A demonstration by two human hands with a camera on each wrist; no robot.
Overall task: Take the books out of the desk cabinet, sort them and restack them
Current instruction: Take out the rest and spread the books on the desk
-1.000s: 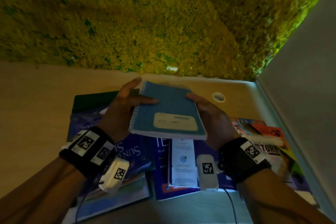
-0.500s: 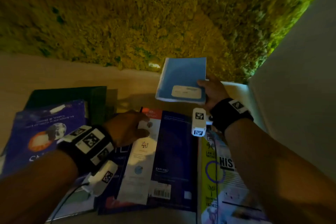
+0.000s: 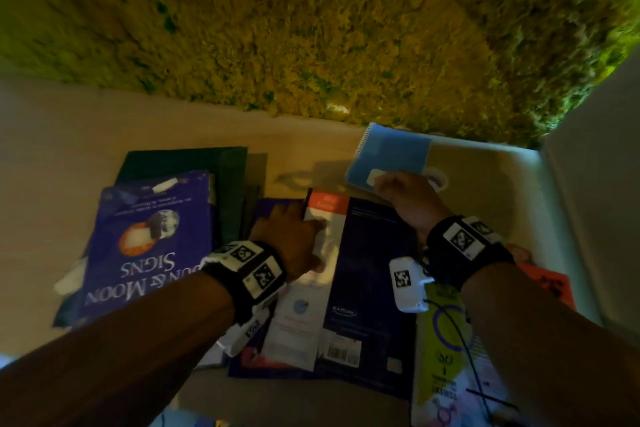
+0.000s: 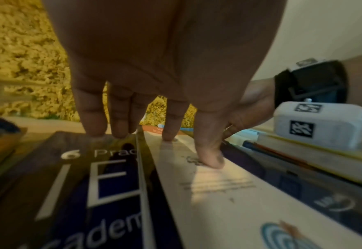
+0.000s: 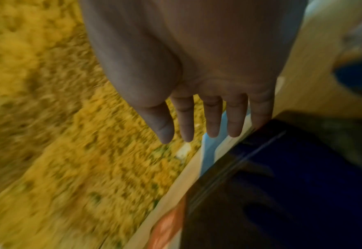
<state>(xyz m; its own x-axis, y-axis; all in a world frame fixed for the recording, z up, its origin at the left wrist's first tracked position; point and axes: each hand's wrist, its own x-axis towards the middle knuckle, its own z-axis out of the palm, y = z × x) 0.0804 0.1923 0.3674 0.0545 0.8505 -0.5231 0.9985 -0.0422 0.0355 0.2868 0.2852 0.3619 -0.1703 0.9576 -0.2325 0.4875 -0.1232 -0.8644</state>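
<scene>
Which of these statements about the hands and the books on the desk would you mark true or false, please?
1. The blue notebook lies at the far right of the desk. True.
2. The left hand rests on the dark book with the white strip. True.
3. The right hand grips a pen. False: its fingers are straight and hold nothing.
4. The purple book is under the left hand. False: it lies apart, further left.
</scene>
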